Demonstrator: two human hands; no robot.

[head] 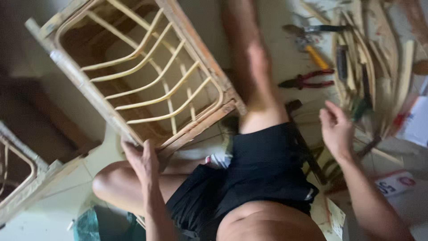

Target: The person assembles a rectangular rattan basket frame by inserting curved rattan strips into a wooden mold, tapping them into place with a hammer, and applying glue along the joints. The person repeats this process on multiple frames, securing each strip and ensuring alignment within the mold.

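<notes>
The left hand (141,163) sits at about seven o'clock in the view, its grip clamped on the lower corner of a rattan chair frame (133,71), fingers wrapped over the wooden rail where it comes down toward the person's bent knee. That frame fills the ten to twelve o'clock part of the picture, tilted, with pale curved cane rods fanning across its opening. A second piece of cane furniture (20,178) shows at nine o'clock, cut off by the edge. The right hand (336,129) hovers at about three o'clock with its grip apart, fingers loosely curled and holding nothing, above the floor (285,67). Just beyond it, at two o'clock, lies a heap of cane strips (365,58), and near that, toward one o'clock, red-handled pliers (307,81) and a yellow-handled tool (315,56) rest on the floor. The person sits in black shorts (263,169), one leg stretched toward twelve o'clock
</notes>
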